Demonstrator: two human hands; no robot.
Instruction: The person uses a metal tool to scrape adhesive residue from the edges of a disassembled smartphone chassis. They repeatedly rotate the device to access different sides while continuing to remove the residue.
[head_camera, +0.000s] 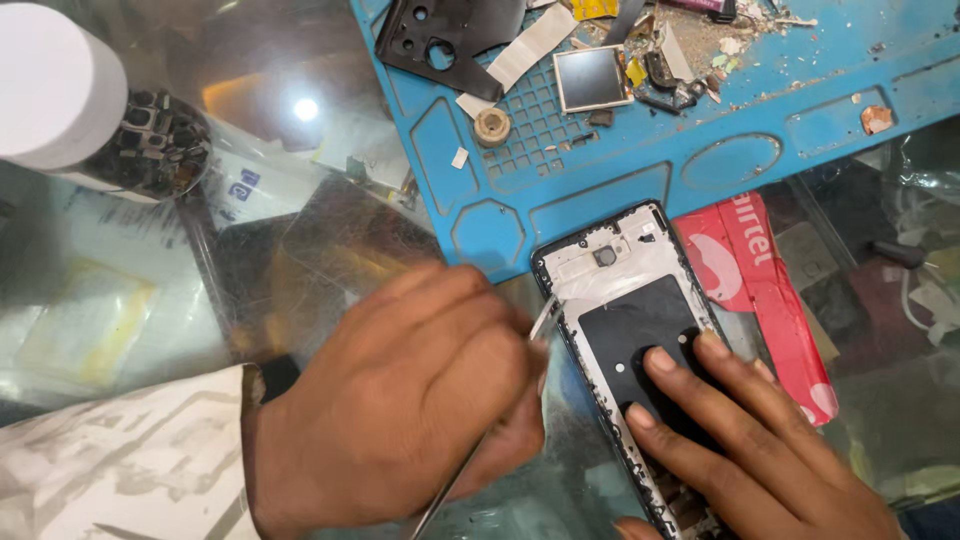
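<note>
Tweezers (540, 322) pinched in left hand (420, 390) touch phone frame (630, 300); flat right hand (740, 430) presses it beside red packet (770, 290).

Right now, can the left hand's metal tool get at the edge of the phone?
Probably yes. The left hand holds the tool with its tip right at the phone frame's left edge, nothing between them, while the right hand presses the phone down.

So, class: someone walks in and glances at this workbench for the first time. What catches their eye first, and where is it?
Front and centre, the left hand works thin metal tweezers against the edge of an opened phone frame, while the right hand presses flat on its black panel. Behind them, a bright blue repair mat fills the upper right, strewn with small parts. A red packet lies beside the phone.
</note>
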